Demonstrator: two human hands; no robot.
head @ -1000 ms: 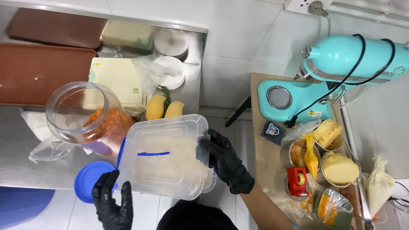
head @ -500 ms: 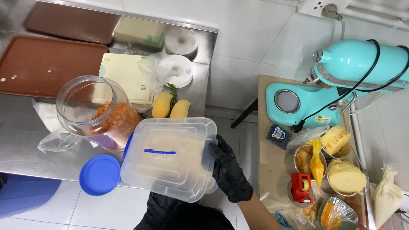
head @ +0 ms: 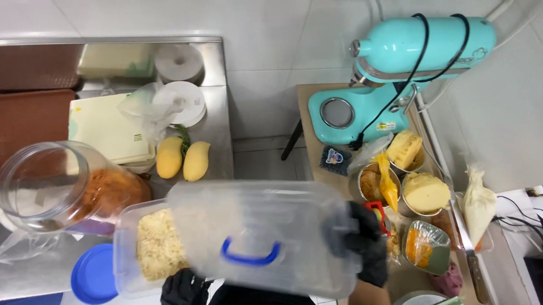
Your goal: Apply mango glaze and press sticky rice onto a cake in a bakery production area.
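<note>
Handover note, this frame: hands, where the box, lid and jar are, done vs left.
Right hand: gloved, grips the right end of the translucent lid with the blue handle, held over the box.
Left hand: gloved, under the front edge of the plastic box; exact grip hidden.
Box holds pale crumbs, in front of the steel table.
Clear jar lies tilted on the table, open; its blue lid is off, below it.
Done: lid lifted off the box.
Left: lid not seated; jar uncapped.
</note>
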